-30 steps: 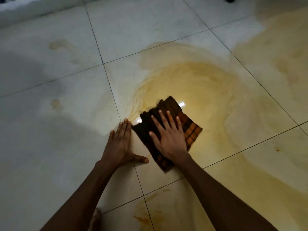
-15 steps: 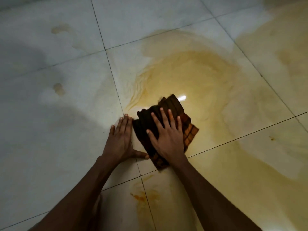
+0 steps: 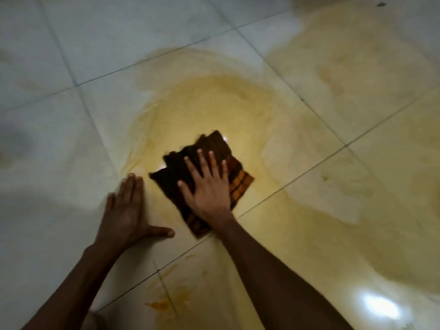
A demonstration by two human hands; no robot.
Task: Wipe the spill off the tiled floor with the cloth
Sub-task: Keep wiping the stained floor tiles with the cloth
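Head view: both hands on a tiled floor (image 3: 71,44) at a yellow spill (image 3: 214,110).
The right hand (image 3: 209,189) lies flat, fingers straight and spread, pressing a folded dark cloth (image 3: 204,148) with orange checks, which sits at the spill's near edge. The left hand (image 3: 126,215) rests flat on the floor just left of the cloth, fingers together, thumb out, holding nothing. Orange drips (image 3: 159,304) lie nearer the person.

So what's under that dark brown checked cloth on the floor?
The dark brown checked cloth lies flat on the pale tiled floor, in the yellowish spill that surrounds it. The right hand presses on top. The floor directly beneath is covered, so its state cannot be seen.
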